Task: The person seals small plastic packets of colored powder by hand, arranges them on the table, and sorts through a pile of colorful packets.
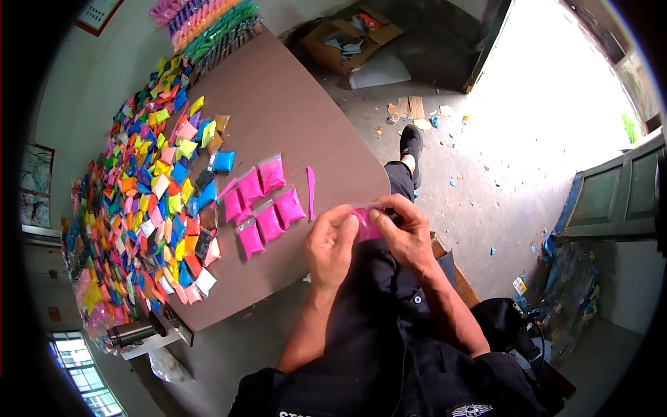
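Observation:
A small pink packet (368,228) is stretched between my two hands, just off the table's right edge and above my lap. My left hand (332,240) pinches its left side with the thumb on top. On the other side, my right hand (403,228) grips the packet near its upper edge, fingers curled. Several filled pink packets (269,224) lie in two rows on the table to the left. Between them and my hands rests a flat pink plastic stick (310,192). A second pink stick (227,188) lies partly against the packets.
A large heap of small multicoloured packets (156,208) covers the table's (278,104) left side. Bundled coloured packs (215,28) lie at its far end. An open cardboard box (347,42) and scraps are on the floor. A metal cylinder (132,332) sits at the near corner.

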